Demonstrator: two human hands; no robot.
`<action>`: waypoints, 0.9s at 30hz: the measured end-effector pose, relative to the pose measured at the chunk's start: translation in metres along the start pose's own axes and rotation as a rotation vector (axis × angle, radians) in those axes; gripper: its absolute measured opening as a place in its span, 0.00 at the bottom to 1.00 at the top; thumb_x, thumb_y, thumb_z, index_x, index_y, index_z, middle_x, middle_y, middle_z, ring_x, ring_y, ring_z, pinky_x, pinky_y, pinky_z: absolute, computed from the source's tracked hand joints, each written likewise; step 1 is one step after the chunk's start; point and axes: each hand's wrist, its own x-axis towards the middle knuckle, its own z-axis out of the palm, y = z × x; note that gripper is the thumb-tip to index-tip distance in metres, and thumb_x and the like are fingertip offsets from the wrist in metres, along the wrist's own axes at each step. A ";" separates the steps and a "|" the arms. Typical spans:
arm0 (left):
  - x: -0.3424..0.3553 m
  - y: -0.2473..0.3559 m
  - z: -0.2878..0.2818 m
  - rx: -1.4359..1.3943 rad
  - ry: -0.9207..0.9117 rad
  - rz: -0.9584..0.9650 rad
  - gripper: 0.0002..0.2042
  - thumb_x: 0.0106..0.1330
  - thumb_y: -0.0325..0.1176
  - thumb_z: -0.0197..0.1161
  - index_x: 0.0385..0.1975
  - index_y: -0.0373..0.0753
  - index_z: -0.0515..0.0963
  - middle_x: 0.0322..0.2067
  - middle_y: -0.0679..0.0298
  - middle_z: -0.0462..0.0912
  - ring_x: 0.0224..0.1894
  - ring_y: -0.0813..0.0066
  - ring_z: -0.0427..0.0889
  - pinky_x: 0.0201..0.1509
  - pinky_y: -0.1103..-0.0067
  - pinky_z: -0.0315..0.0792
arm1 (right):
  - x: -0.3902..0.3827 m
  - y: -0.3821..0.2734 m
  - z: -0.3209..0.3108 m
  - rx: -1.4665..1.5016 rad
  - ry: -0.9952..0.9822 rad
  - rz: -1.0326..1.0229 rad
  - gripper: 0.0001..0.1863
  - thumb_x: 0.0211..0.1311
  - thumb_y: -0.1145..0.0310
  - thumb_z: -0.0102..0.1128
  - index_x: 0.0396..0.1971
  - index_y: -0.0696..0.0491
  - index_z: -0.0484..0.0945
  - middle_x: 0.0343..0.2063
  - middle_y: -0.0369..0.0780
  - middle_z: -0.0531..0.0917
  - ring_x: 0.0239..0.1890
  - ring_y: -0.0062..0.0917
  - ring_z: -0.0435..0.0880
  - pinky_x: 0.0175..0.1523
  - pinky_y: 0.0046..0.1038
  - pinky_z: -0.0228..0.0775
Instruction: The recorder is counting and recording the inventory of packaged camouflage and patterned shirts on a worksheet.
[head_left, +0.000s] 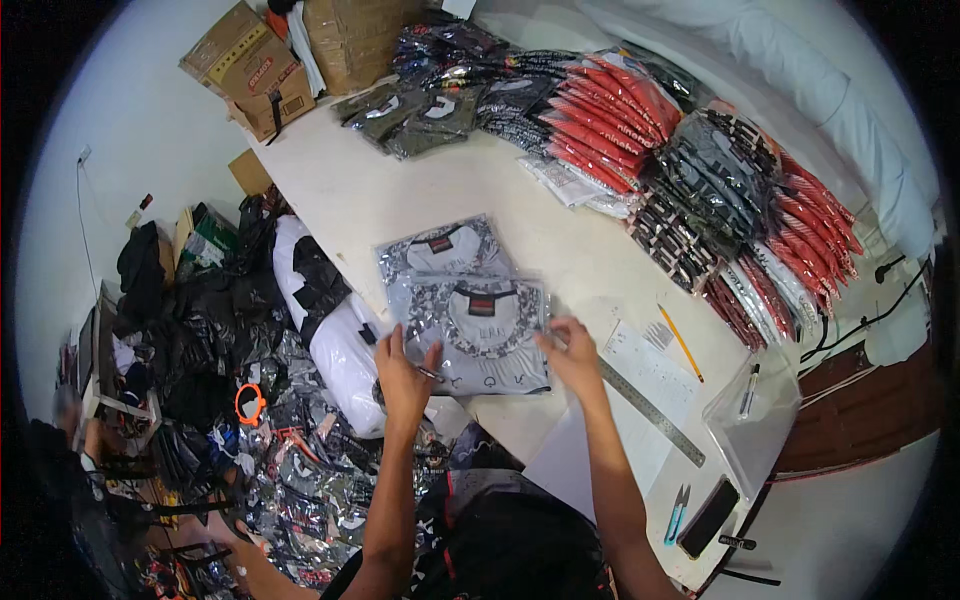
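Bagged shirt (487,328) between left hand (403,380), thumb spread from forefinger, and right hand (576,358), grip unclear, partly hides another packet (450,250) beyond.

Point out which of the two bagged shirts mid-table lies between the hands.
The nearer bagged shirt, between left hand and right hand; the other bagged shirt lies beyond, partly covered.

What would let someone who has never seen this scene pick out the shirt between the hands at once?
Find the white table, then the side of it nearest the person. The shirt there is grey and bagged, between the left hand and the right hand. Unlike the far shirt, which it partly overlaps, it shows dark marks along its near edge.
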 end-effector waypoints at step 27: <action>0.100 -0.034 0.035 0.367 -0.138 -0.422 0.44 0.59 0.66 0.58 0.54 0.23 0.67 0.41 0.26 0.74 0.46 0.26 0.74 0.50 0.50 0.69 | 0.159 -0.049 0.075 0.287 -0.735 0.536 0.54 0.34 0.54 0.76 0.62 0.69 0.62 0.58 0.53 0.73 0.59 0.38 0.74 0.60 0.31 0.68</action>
